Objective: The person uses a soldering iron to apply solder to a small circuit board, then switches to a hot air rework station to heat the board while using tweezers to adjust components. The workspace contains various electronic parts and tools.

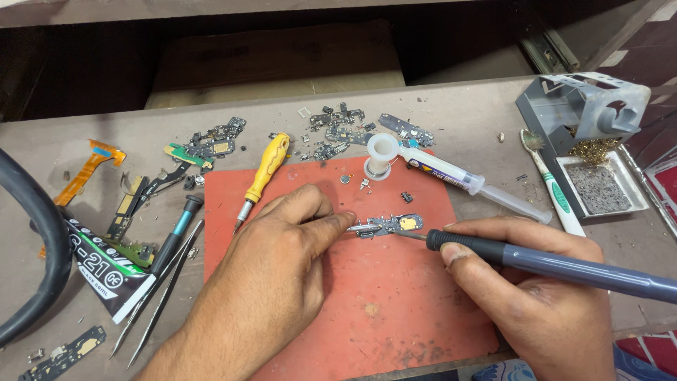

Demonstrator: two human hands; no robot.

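a: where's the small circuit board?

b: on the red mat, mid-tabletop, long axis running left to right, between both hands.

a: and the left hand?

b: fingers pinched shut on something thin and silvery, tweezers i'd guess, touching the board's left end.

a: the right hand?

b: wrapped tight round the grey soldering iron, tip pointing left and meeting the board's right half. the left hand is nearer the board; the right sits further off, reaching it only through the iron.

a: anything close by?

b: a yellow screwdriver and a syringe just beyond the board.
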